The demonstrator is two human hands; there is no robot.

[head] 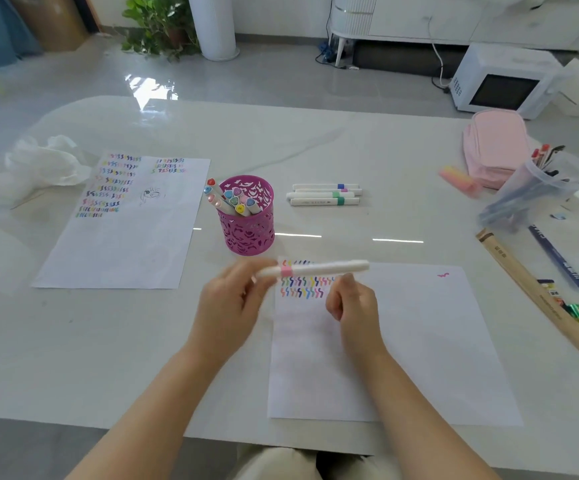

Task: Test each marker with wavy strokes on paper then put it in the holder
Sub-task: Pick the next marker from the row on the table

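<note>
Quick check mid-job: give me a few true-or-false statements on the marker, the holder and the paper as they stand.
1. The left hand holds a white marker with a pink band. True.
2. The magenta holder is empty. False: several capped markers stand in it.
3. Loose markers lie on the table right of the holder. True.
4. The sheet under the hands is blank. False: rows of coloured wavy strokes mark its top.

Pretty sure I'm looking into someone's living room here: glossy tile floor (281, 77), potted plant (156, 26) at 11 o'clock, white sideboard (419, 19) at 1, microwave (502, 81) at 2.
</note>
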